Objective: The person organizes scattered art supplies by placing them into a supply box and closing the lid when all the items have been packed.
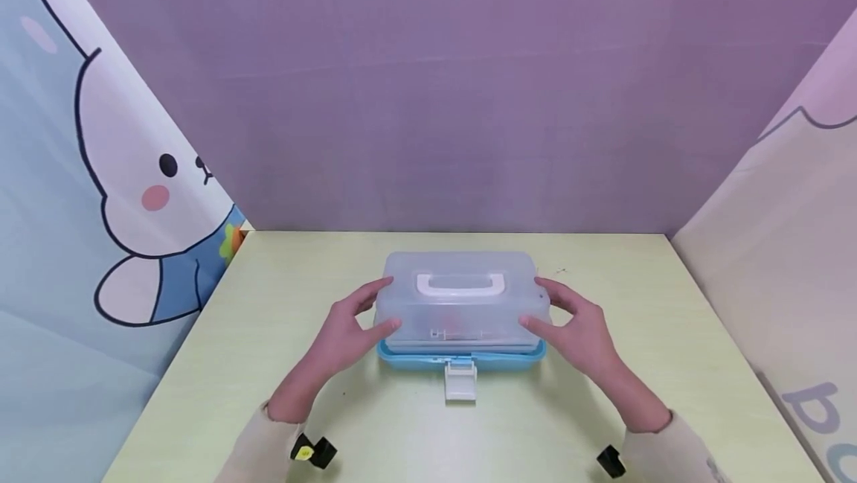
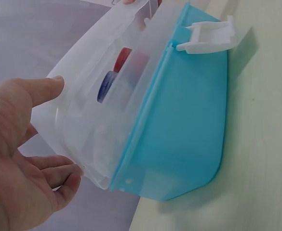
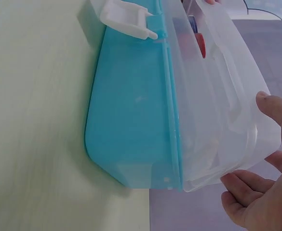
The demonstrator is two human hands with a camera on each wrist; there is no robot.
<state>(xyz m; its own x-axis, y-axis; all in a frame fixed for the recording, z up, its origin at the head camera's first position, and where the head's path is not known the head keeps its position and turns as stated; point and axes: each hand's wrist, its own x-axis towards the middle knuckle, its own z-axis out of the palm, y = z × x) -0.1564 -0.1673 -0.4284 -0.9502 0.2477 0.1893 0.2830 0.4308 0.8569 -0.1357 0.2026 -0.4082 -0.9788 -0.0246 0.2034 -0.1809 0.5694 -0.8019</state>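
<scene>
A storage box with a light blue base [image 2: 189,115] and a clear, frosted lid [image 1: 462,319] stands on the table. A white handle [image 1: 495,286] lies on the lid's top, and the white front latch [image 1: 460,385] hangs undone. In both wrist views the lid is tilted up a little from the base at the front. My left hand [image 1: 347,336] holds the lid's left end, thumb on its top front and fingers at the side. My right hand [image 1: 584,336] holds the right end likewise. Through the plastic show a red round piece [image 2: 122,59] and a blue one [image 2: 106,86].
The pale table [image 1: 301,267] extends to both sides and in front of the box. Behind it rises a purple cloth wall [image 1: 455,111]. Printed cloth hangs at the left [image 1: 53,245] and right [image 1: 770,260].
</scene>
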